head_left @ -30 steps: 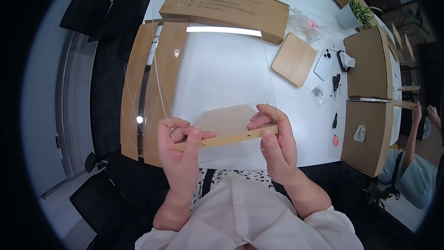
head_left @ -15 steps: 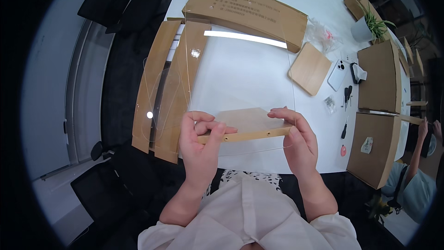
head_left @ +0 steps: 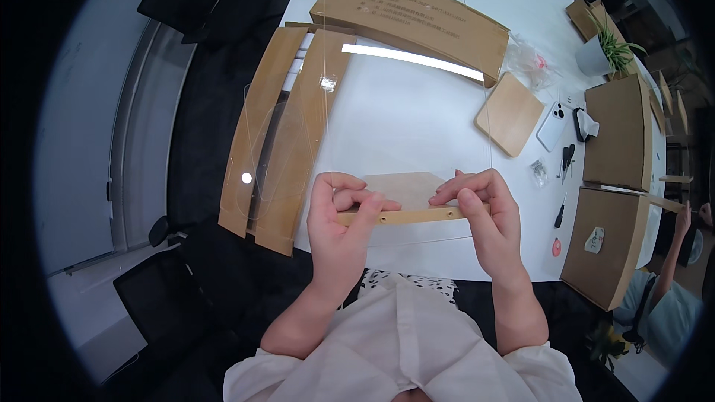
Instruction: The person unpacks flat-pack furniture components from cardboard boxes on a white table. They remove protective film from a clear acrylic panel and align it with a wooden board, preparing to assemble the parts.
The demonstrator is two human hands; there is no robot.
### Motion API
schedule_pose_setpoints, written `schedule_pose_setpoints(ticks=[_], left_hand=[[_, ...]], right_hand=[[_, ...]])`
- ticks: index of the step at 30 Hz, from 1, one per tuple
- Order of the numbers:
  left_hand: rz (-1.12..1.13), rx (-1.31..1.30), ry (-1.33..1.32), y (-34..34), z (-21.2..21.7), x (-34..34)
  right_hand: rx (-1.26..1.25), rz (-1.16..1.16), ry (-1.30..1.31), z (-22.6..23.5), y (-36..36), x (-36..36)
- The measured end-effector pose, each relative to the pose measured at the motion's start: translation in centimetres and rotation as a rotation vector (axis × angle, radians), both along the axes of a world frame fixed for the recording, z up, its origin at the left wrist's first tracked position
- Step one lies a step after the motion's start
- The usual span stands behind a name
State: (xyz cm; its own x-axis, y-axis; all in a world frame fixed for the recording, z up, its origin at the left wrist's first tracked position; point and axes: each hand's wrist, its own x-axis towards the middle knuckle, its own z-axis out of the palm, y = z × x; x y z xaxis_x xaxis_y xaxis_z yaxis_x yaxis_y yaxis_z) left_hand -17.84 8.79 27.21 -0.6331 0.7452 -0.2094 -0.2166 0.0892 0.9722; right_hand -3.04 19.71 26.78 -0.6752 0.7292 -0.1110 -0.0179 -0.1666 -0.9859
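Observation:
Both hands hold a pale wooden piece (head_left: 417,217) near the table's front edge. Its narrow side, marked with small dark holes, faces me; a beige surface shows behind it, though I cannot tell whether that is the piece's own face or a reflection. My left hand (head_left: 339,219) pinches the left end, thumb in front and fingers curled behind. At the right end, my right hand (head_left: 493,223) grips likewise, thumb against the near side. Beyond them a large clear sheet (head_left: 406,115) stretches back over the table, its far end over a cardboard box (head_left: 410,18).
Opened cardboard (head_left: 298,134) lies at left under a smaller clear panel (head_left: 272,156). Rightward are a wooden board (head_left: 510,114), a phone (head_left: 552,126), screwdrivers (head_left: 560,212), a small bag of hardware (head_left: 539,172), a potted plant (head_left: 596,56) and brown boxes (head_left: 603,242). Another person (head_left: 663,298) is at far right.
The whole view has shifted slightly, so the table appears further right. My right hand has slid inward along the wooden piece, its thumb now pressing on the near side. Both hands keep their hold.

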Motion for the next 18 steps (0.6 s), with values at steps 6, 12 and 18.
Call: schedule_pose_setpoints(ticks=[6, 12, 18], left_hand=[[-0.160, 0.108, -0.003, -2.1, -1.8, -3.3], [0.015, 0.235, -0.129, -3.9, 0.0, -7.2], [-0.244, 0.134, 0.120, -2.7, -0.4, -3.1]], right_hand=[[0.025, -0.016, -0.011, 0.0, -0.2, -0.1], [0.064, -0.029, -0.021, 0.0, -0.3, -0.1], [0.082, -0.019, 0.001, -0.1, -0.4, -0.3]])
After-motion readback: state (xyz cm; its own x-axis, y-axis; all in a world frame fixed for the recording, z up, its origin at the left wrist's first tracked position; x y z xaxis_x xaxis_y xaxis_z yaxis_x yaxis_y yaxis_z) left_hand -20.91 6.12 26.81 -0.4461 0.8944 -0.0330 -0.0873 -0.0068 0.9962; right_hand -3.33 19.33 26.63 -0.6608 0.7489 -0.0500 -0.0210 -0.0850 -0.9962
